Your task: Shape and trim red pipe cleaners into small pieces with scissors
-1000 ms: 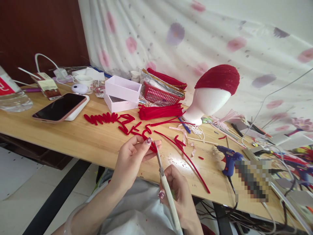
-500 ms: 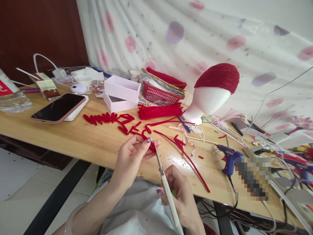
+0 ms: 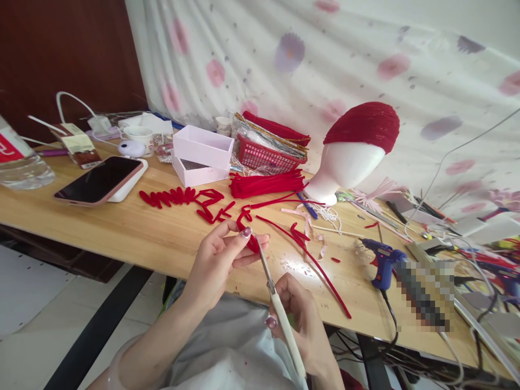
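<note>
Between the thumb and fingers of my left hand [image 3: 219, 260] is a red fuzzy pipe cleaner [image 3: 252, 243], bent into a loop. My right hand [image 3: 298, 317] grips scissors [image 3: 283, 319] with white handles, and their blades touch or lie right beside the pipe cleaner at my left fingertips. Just past my hands, a long red stem [image 3: 312, 265] and a bent red piece [image 3: 299, 233] lie on the wooden table. Several small red loops [image 3: 166, 196] sit in a row to the left, near other bent red shapes [image 3: 211, 206].
Behind lie a bundle of red pipe cleaners [image 3: 266, 184], a red basket [image 3: 270, 154] and a pale box [image 3: 203, 154]. A white mannequin head [image 3: 341, 168] wears a red wrapped cap. A blue glue gun [image 3: 383, 262] with its cord is at right; a phone [image 3: 99, 181] and bottle [image 3: 24, 162] at left.
Both hands stay nearly in place, with the scissors still at the red pipe cleaner. The view has shifted very slightly.
</note>
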`<state>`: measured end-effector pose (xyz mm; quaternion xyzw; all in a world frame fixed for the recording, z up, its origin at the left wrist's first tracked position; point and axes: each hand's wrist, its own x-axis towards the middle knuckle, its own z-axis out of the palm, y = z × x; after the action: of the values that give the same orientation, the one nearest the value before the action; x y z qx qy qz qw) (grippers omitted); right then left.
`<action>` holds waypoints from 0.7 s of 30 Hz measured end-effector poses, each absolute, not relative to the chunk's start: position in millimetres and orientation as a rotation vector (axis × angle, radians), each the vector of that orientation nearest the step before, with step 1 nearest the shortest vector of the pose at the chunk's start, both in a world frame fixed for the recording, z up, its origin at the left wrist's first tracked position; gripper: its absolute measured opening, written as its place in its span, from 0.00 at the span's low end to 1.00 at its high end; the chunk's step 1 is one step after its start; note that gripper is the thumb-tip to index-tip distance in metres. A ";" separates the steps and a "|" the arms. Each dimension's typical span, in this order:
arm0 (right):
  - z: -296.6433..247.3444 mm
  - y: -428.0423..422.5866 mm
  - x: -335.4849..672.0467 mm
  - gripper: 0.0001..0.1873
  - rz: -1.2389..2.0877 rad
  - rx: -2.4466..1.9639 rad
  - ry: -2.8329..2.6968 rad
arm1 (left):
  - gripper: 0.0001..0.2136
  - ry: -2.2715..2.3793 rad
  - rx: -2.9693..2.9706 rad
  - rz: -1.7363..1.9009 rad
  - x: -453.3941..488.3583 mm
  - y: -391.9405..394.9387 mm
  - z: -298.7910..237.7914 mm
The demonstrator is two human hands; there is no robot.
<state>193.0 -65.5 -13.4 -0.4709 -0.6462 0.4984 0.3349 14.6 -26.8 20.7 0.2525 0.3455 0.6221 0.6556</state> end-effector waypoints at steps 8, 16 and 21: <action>-10.3 -65.1 192.5 0.19 1.083 -1.315 -1.804 | 0.16 0.747 0.577 1.402 14.5 -27.4 22.3; -13.9 -68.1 196.2 0.16 0.981 -1.368 -1.857 | 0.16 0.772 0.569 1.395 15.0 -28.1 21.0; -13.0 -67.9 195.9 0.15 0.965 -1.386 -1.861 | 0.15 0.786 0.566 1.396 15.2 -29.0 21.2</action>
<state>195.9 -67.9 -13.0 -0.5246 -0.7042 0.3653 0.3090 15.2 -29.0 21.2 0.2500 0.3473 0.6169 0.6605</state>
